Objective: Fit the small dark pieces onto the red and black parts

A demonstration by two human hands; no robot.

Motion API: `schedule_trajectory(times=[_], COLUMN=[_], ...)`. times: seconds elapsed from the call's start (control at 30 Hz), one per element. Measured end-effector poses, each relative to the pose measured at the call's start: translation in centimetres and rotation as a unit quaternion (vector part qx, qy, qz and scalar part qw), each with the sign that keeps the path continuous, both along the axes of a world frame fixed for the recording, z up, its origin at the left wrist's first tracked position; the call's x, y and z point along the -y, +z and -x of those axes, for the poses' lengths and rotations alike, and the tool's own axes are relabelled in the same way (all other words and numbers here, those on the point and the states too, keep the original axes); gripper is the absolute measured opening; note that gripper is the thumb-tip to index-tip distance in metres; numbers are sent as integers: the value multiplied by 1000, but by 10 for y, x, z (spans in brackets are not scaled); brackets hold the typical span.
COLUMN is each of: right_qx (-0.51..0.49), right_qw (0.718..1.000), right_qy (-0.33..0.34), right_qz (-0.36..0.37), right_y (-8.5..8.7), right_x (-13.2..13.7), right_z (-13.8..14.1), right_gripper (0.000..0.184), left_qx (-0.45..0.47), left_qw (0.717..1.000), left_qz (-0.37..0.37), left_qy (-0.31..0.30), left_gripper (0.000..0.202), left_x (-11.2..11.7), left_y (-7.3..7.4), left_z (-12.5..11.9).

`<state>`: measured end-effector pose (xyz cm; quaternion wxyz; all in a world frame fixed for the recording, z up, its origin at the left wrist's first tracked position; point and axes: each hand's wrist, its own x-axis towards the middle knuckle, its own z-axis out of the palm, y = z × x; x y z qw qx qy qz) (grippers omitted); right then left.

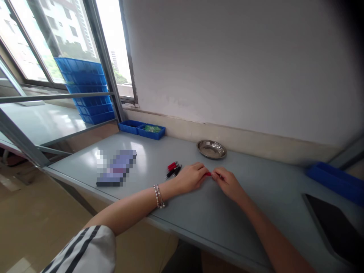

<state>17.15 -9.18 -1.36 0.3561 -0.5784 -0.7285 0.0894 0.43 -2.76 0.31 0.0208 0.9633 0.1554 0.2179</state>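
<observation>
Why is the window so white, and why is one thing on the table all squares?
Head view: daylight overexposes the window and throws glare on the table; the flat object is pixelated into blocks; the wide lens bends edges and darkens the upper right corner; the small red piece between the fingers is too tiny to make out.

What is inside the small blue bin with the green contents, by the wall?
The blue bin holds a flat layer of green pieces, too small to identify. Whatever lies beneath them, and the bin's floor, is covered. The neighbouring bin shows nothing inside.

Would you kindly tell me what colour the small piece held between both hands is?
Red; the small piece shows best in the head view.
</observation>
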Motion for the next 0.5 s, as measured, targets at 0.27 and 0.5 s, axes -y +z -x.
schedule_trajectory(times=[0.27,0.5], right_qx=[-32,-8], right_qw=[999,1000], right_qy=[1,-7], right_qz=[16,-16], right_y=[1,-2], right_x=[-1,-3], right_z=[2,3], right_gripper=[29,23], left_qx=[9,0], left_qw=[999,995], left_qz=[-45,-86], left_qy=[18,48], left_gripper=[21,19], left_x=[1,-3], left_y=[2,0], left_z=[2,0])
